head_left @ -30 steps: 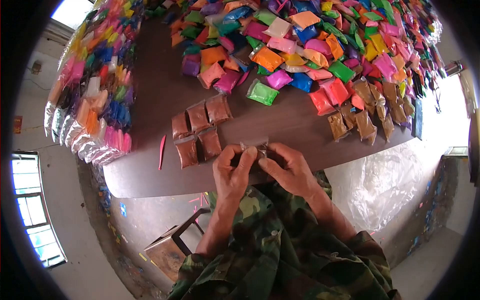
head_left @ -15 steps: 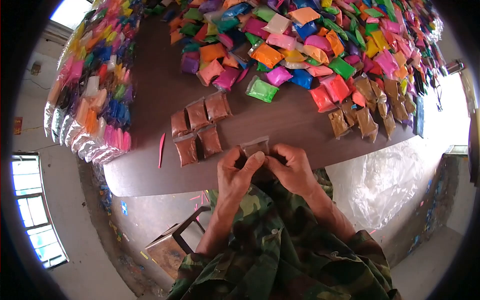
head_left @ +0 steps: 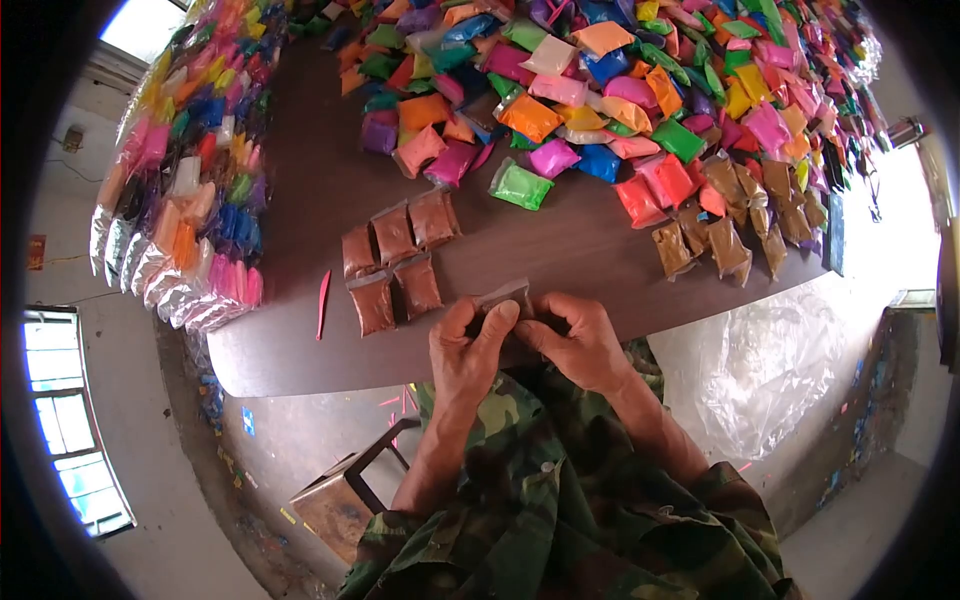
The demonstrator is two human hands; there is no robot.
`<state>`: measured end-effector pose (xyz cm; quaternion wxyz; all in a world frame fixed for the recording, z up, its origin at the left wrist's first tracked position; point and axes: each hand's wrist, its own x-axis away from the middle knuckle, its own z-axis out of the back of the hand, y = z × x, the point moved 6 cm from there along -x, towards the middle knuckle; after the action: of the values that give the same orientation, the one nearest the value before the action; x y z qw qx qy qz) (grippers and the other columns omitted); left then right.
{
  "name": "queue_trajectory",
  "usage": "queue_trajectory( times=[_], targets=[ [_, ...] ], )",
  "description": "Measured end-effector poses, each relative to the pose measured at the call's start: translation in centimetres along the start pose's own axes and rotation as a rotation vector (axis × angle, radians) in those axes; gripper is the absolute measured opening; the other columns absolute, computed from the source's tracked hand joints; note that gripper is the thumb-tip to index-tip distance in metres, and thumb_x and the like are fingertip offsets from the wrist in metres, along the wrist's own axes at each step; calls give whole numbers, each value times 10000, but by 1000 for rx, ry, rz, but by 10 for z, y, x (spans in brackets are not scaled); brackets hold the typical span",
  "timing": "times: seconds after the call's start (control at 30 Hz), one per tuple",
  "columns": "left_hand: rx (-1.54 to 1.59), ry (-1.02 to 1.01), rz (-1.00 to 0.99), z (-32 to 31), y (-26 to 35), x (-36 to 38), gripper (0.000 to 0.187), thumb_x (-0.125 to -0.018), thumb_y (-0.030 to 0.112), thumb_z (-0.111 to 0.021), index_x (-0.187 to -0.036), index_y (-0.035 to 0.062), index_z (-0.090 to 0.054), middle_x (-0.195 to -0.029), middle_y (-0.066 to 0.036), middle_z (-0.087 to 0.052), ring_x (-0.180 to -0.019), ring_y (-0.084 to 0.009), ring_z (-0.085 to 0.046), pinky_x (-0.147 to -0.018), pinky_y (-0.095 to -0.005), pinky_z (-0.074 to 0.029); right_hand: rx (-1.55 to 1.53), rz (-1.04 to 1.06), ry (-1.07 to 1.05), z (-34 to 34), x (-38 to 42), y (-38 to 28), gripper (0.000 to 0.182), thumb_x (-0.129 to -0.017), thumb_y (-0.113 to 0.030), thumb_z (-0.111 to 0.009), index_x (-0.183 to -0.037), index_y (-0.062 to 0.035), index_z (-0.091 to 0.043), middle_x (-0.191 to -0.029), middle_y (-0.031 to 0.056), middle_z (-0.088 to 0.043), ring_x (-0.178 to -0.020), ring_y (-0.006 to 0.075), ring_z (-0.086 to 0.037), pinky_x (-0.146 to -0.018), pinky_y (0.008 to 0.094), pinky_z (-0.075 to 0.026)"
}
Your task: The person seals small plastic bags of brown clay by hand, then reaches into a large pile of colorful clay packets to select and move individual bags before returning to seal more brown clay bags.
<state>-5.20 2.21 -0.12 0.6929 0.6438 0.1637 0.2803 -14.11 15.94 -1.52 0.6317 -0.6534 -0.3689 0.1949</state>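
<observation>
Both of my hands hold one small brown plastic packet (head_left: 505, 296) at the near edge of the dark table (head_left: 300, 350). My left hand (head_left: 462, 350) pinches its left side with thumb and fingers. My right hand (head_left: 578, 340) grips its right side. Only the packet's clear top strip and a bit of brown show between my fingers. Just left of my hands lies a neat group of several brown packets (head_left: 395, 262) in two rows.
A big heap of coloured packets (head_left: 620, 90) covers the far table. More brown packets (head_left: 730, 240) lie at the right. A red stick (head_left: 323, 303) lies left of the rows. Stacked packet sheets (head_left: 185, 180) stand at the left edge. A clear plastic bag (head_left: 760, 370) hangs below.
The packet has been pressed lower between my fingers and turned a little; my thumbs have closed over it. Hands stay at the same spot on the table edge.
</observation>
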Motion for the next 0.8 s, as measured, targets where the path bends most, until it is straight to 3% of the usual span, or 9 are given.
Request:
queue_trajectory(
  times=[0.3, 0.5, 0.6, 0.8],
  targets=[
    [-3, -71, 40, -9, -5, 9, 299, -980, 261, -805, -1016, -23, -720, -843, -18, -698, -703, -65, -607, -573, -244, -484, -136, 54, 194, 8, -2, 7, 168, -1018, -114, -715, -1094, 36, -722, -941, 3, -716, -855, 42, -606, -742, 241, -528],
    [350, -166, 156, -12, -26, 9, 226, -999, 213, -779, -1018, -3, -715, -834, -9, -685, -689, -85, -622, -591, -247, -517, -329, 14, 172, 10, 0, 13, 189, -1011, -152, -737, -1087, 21, -720, -906, 9, -712, -772, 56, -598, -683, 234, -499],
    [446, -259, 131, -13, -40, 9, 211, -1011, 192, -753, -1113, 12, -710, -905, -57, -745, -721, -117, -658, -628, -265, -540, -394, -12, 154, 10, 2, 14, 200, -1006, -164, -746, -1082, 18, -717, -872, 12, -705, -716, 64, -581, -644, 236, -476],
    [483, -243, 189, -10, -32, 12, 215, -1037, 192, -713, -1141, 4, -710, -925, -75, -762, -760, -144, -707, -655, -278, -575, -364, 16, 143, 10, -2, 17, 230, -999, -181, -760, -1103, 21, -728, -863, 16, -710, -706, 69, -586, -632, 240, -479]
  ],
)
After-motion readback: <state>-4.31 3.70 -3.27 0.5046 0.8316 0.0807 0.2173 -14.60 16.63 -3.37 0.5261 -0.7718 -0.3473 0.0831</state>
